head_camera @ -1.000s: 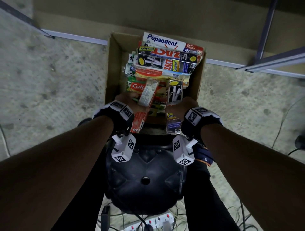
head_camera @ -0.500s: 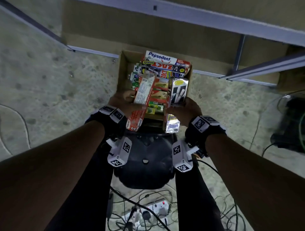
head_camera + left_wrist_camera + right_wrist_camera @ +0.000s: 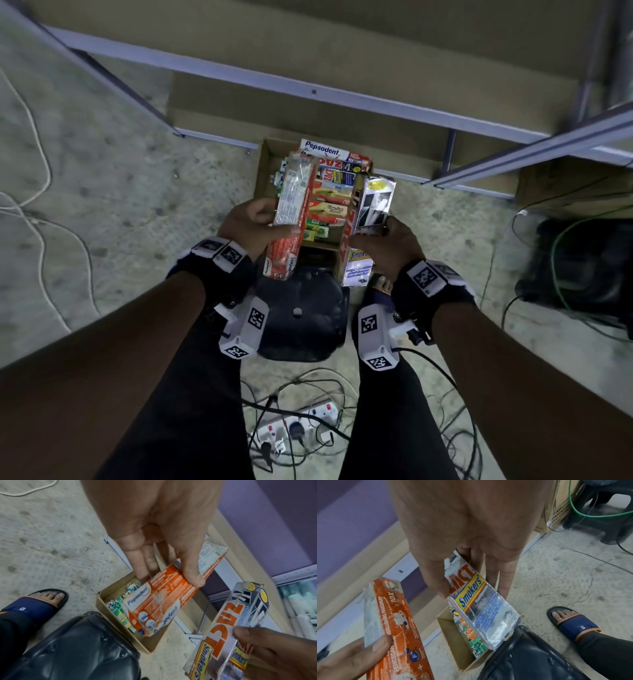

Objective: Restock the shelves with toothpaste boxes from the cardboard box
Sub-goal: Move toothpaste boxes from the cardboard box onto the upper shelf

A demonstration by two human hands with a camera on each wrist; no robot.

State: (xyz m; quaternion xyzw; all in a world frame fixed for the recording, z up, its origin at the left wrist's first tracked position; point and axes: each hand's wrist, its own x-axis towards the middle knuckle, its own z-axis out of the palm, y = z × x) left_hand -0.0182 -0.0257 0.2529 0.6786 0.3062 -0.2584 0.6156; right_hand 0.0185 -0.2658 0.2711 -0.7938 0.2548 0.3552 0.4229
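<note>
The metal shelving (image 3: 342,92) runs across the top of the head view, its lower boards bare where they show. On the floor in front of it sits the open cardboard box (image 3: 265,171), packed with toothpaste cartons of several brands, a white Pepsodent carton (image 3: 323,149) lying topmost at its far end. Above the box, the left hand (image 3: 251,228) holds an orange Pepsodent box (image 3: 291,212) near its middle, thumb pressed on one broad face and fingers curled behind it. The right hand (image 3: 383,248) likewise pinches a silver Zact Smokers' box (image 3: 368,222) at mid-length between thumb and fingers. Both cartons look light and thin-walled, their corners scuffed and slightly crushed, so a hard squeeze would likely dent them. The glossy silver one may slip; holding across the narrow sides near the middle seems safest.
</note>
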